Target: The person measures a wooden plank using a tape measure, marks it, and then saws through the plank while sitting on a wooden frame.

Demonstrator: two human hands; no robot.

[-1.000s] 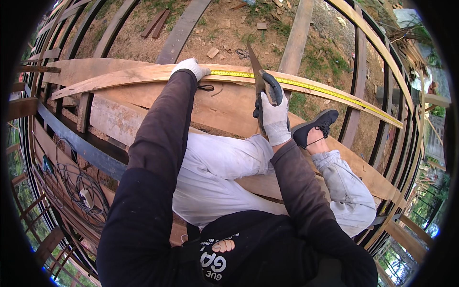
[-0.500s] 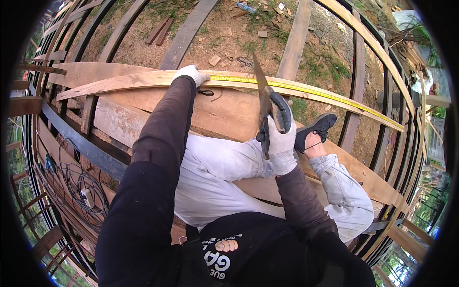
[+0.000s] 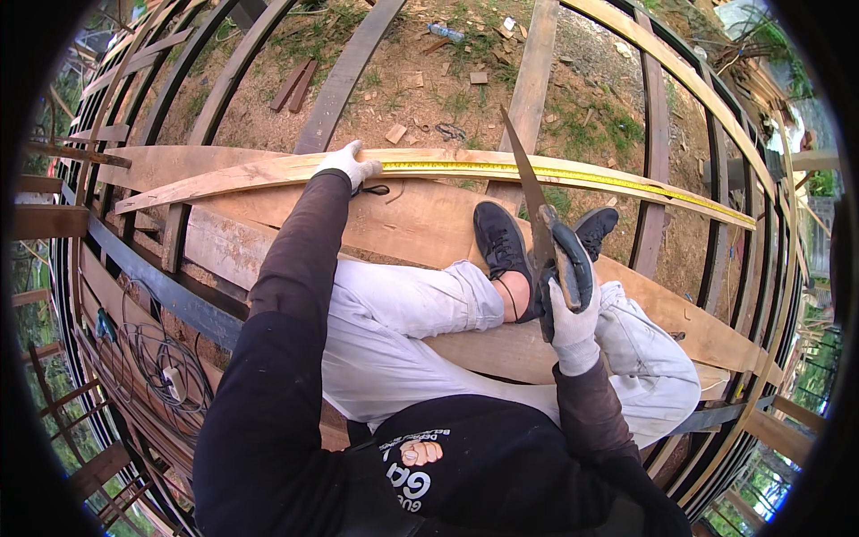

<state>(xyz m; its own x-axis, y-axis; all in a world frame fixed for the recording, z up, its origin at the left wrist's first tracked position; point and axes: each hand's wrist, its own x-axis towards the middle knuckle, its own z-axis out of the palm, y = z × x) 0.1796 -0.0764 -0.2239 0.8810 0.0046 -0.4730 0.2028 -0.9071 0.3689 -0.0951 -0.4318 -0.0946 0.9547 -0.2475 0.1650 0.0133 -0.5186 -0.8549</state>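
My gloved left hand (image 3: 346, 164) grips a long, pale wooden strip (image 3: 228, 179) lying crosswise, beside a yellow tape measure (image 3: 447, 166) stretched along it toward the right. A small dark loop hangs just below that hand. My gloved right hand (image 3: 573, 322) holds a hand saw (image 3: 528, 170) by its black handle, blade angled up and away over the strip; whether they touch I cannot tell. Under the strip lie broad planks (image 3: 412, 233). My dark shoes (image 3: 501, 246) show on either side of the saw.
Spaced beams (image 3: 528, 80) span dirt scattered with wood scraps and a plastic bottle (image 3: 446, 31). A dark metal bar (image 3: 161, 282) runs along the left. Below it lie a coiled cable (image 3: 152, 345) and a pale power strip (image 3: 174, 383). More slats and framing surround me.
My right hand and the saw have moved right and down, toward my body. A second shoe has come into view below the strip. My left hand still grips the strip.
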